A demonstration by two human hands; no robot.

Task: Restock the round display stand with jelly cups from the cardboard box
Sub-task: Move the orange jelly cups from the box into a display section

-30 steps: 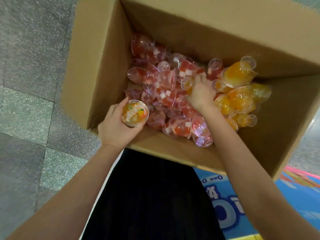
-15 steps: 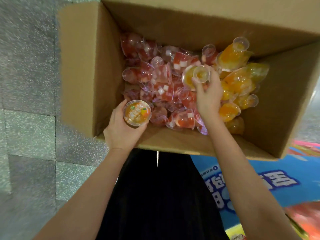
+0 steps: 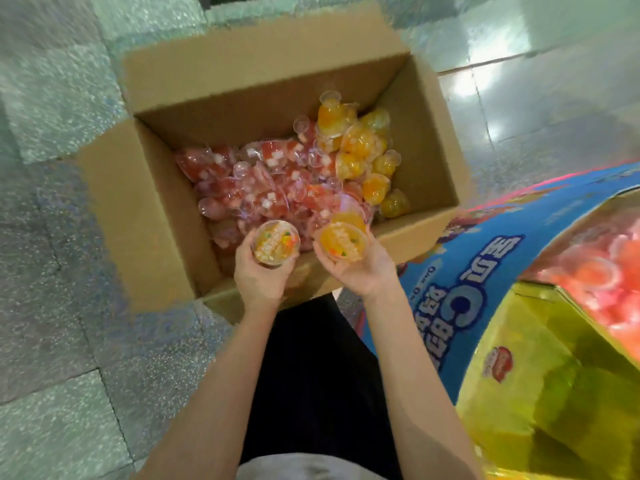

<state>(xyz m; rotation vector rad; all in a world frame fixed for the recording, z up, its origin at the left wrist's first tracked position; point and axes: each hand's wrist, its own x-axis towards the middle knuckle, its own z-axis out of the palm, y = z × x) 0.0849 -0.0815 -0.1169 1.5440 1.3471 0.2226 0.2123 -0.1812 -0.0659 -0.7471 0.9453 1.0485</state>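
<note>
An open cardboard box (image 3: 145,202), set on the tiled floor (image 3: 52,237) beside the display stand (image 3: 540,323), is seen filled with loose red and orange jelly cups (image 3: 277,174), while one orange cup (image 3: 276,243) is gripped lid-up by the left hand (image 3: 260,271) and another orange cup (image 3: 343,241) is cradled by the right hand (image 3: 360,271), both above the box's near edge.

Each hand, left hand (image 3: 260,271) and right hand (image 3: 360,268), grips an orange jelly cup above the cardboard box (image 3: 145,216).

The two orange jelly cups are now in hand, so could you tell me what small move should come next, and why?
Probably carry both right to the round display stand: the left hand and right hand each hold an orange jelly cup above the brown cardboard box.
</note>
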